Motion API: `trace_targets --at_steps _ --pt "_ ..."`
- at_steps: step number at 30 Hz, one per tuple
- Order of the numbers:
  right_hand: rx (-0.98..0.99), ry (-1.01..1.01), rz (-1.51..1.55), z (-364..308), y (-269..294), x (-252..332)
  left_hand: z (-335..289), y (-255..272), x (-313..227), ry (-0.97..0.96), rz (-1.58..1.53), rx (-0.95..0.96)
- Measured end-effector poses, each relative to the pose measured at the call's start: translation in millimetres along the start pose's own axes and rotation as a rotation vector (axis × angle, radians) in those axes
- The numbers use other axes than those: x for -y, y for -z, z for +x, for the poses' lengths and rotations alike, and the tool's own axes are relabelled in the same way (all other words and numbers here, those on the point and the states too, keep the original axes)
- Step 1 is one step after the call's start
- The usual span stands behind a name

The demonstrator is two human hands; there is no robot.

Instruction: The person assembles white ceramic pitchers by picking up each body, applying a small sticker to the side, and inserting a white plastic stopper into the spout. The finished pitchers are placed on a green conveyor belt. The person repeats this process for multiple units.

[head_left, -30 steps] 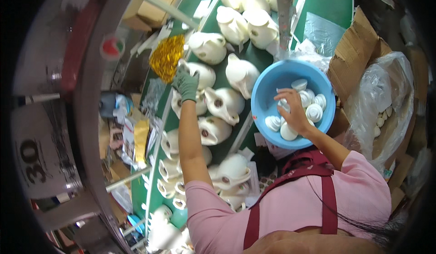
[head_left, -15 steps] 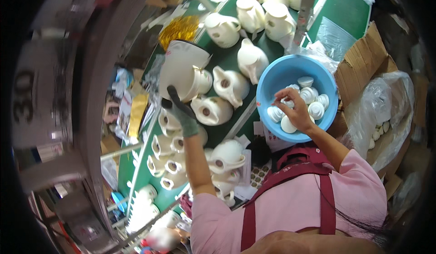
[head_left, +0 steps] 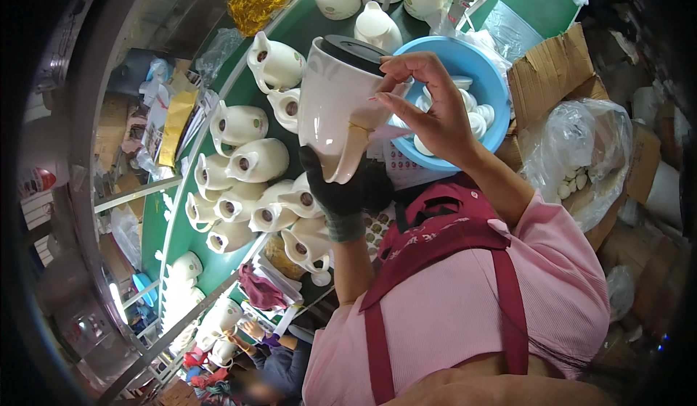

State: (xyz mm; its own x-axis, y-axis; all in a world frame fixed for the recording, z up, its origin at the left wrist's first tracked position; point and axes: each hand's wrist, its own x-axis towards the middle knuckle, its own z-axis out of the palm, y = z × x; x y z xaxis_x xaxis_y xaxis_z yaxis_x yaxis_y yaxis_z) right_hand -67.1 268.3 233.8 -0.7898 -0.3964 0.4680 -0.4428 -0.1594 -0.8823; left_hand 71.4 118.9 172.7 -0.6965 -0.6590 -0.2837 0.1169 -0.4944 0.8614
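My left hand (head_left: 340, 192), in a dark glove with a grey-green cuff, is closed on the lower part of a glossy white jug (head_left: 335, 101). The jug is held up tilted, its black disc-shaped end (head_left: 356, 52) uppermost and its pale handle facing my body. My bare right hand (head_left: 435, 105) is beside that black end, fingers curled in toward the thumb. What the fingers hold, if anything, cannot be made out. Below them a small pale translucent piece (head_left: 392, 132) shows against the jug's side. Behind the right hand is a light-blue basin (head_left: 496, 79) with several white stoppers (head_left: 475, 124).
Several white jugs (head_left: 254, 161) lie or stand on the green conveyor table (head_left: 174, 221). An opened cardboard box (head_left: 552, 61) with plastic wrap (head_left: 581, 134) is at the right. Gold tinsel (head_left: 261, 3) lies at the far edge. A co-worker (head_left: 279, 366) sits at the lower left.
My left hand has drawn the white jug nearer and to the right. My right hand has risen from over the basin to the jug's black end. The whole view has shifted.
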Motion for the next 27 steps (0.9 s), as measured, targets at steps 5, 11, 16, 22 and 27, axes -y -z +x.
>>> trace_targets --at_steps 5,11,16,22,27 --pt "0.015 0.016 -0.079 -7 -1 6 -16 -3 -11 -0.144 0.316 0.003" --pt "0.020 -0.035 -0.127 -11 -8 9 -20 -6 -15 -0.114 0.239 0.011" --pt "0.032 0.041 -0.250 -9 -11 8 -14 -5 -17 0.044 -0.148 -0.017" --pt "-0.016 0.107 -0.352 -7 -16 3 -12 1 -19 0.166 -0.466 -0.044" --pt "-0.046 0.200 -0.448 -5 -20 -2 0 22 -7 0.241 -0.555 0.111"
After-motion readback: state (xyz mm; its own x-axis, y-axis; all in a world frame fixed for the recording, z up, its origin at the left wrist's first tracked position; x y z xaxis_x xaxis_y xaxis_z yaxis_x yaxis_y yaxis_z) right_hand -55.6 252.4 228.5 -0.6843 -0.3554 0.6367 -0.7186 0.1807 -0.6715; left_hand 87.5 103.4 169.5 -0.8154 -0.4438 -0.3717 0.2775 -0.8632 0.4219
